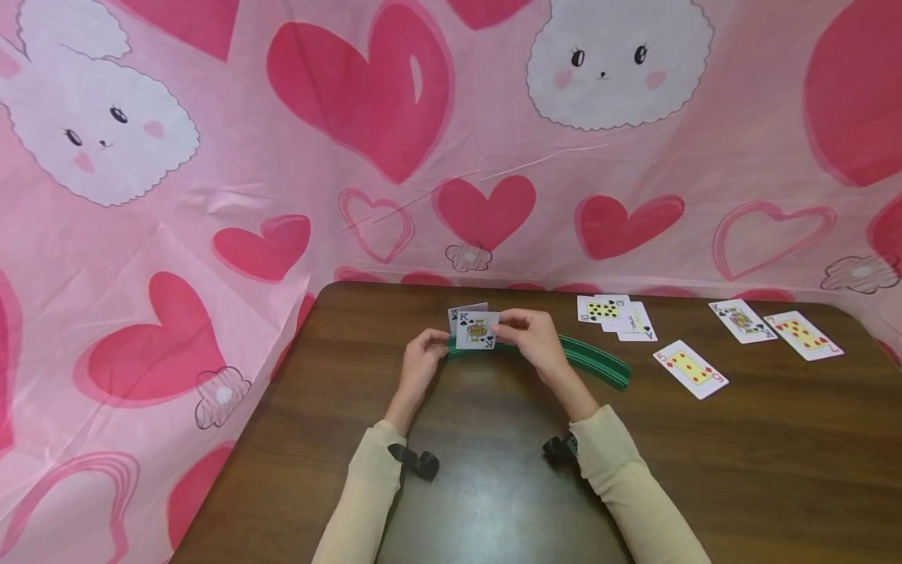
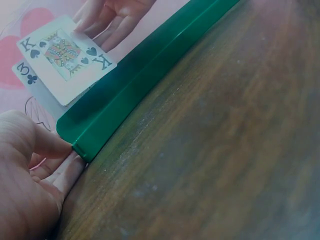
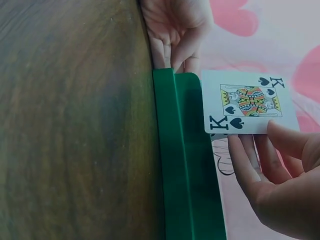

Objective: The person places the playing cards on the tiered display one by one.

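Observation:
A curved green card holder [image 1: 595, 364] lies on the table, its left end at my left hand [image 1: 421, 359]. In the left wrist view, the thumb and fingers of the left hand [image 2: 35, 175] grip that end. The right hand [image 1: 535, 342] pinches a king of spades [image 3: 250, 102] by its right side, thumb on the face and fingers behind. The king's lower edge is at the holder's slot, face toward me. Behind it a three of clubs [image 2: 31, 82] stands in the holder, mostly hidden by the king.
Right of the holder lie several overlapping cards, among them a ten [image 1: 600, 310]. Farther right are a face-up king [image 1: 741, 321], a diamond card [image 1: 690, 370] and another red card [image 1: 805, 336]. A pink heart-patterned cloth [image 1: 395, 235] hangs behind the brown table [image 1: 493, 486].

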Demonstrator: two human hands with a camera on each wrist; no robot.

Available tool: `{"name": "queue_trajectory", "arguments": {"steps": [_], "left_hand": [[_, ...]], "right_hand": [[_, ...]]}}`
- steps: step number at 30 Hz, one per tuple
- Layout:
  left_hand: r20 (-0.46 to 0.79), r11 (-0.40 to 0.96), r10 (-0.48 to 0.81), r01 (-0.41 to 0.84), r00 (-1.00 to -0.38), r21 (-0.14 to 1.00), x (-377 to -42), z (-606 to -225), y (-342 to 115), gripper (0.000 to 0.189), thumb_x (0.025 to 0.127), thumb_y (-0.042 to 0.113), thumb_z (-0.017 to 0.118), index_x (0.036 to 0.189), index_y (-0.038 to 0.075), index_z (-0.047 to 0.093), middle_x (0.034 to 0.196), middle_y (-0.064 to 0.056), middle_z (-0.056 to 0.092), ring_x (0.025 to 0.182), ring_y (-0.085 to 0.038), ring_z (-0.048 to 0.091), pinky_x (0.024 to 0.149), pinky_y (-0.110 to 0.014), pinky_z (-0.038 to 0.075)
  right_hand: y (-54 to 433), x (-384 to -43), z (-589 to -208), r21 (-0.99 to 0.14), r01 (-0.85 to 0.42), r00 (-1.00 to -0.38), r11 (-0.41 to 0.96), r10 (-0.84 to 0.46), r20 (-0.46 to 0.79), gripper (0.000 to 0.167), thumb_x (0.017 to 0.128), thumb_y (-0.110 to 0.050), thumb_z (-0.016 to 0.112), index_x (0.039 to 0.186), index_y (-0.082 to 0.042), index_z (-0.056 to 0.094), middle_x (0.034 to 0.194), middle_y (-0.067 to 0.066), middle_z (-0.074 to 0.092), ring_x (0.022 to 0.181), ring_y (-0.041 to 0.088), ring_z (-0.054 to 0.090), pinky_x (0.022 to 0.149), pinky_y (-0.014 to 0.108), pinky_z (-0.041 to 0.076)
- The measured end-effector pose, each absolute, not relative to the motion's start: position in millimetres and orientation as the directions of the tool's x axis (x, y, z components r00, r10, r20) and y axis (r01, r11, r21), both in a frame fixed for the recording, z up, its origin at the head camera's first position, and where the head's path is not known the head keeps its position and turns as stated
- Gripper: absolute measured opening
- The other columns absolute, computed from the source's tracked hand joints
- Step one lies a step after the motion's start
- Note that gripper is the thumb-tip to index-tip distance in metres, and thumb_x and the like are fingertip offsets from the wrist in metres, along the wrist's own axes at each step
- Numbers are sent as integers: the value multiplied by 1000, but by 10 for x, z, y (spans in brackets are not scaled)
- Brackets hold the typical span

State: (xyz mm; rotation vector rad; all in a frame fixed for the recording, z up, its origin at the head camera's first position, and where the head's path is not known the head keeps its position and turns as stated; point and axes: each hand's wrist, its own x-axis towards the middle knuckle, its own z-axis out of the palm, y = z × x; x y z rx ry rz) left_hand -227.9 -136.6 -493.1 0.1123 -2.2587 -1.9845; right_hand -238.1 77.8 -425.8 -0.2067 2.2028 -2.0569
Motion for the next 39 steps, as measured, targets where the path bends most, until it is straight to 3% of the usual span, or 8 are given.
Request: {"name": "queue_trajectory", "arguments": {"steps": [17, 27, 39], "left_hand": [[57, 147, -149, 35, -987, 988, -2281, -4933, -1365, 20, 92, -10, 58, 108, -9, 70, 109, -20, 72, 97, -22, 67, 85, -28, 51], [47, 158, -147, 24, -988, 987, -2275, -4929, -1364, 21, 93, -10, 58, 110, -7, 70, 111, -19, 71, 101, -26, 67, 90, -35, 52], [59, 167, -151, 33, -987, 985, -2276, -4930, -1363, 21, 92, -11, 57, 109, -8, 69, 111, -20, 71, 101, -27, 67, 90, -34, 52]], "right_hand": [[726, -2439, -4347, -989, -62, -984, 135, -176, 38, 24, 98, -1, 68, 118, 12, 70, 117, 26, 70, 100, 31, 68, 89, 36, 57], [702, -2413, -4374, -975, -69, -984, 209, -177, 31, 23, 99, -6, 69, 118, 6, 74, 116, 22, 73, 102, 32, 67, 97, 45, 54], [692, -2422, -4403, -974, -83, -980, 210, -192, 42, 22, 99, -6, 69, 116, 7, 74, 115, 22, 73, 101, 32, 67, 96, 45, 55]]}}
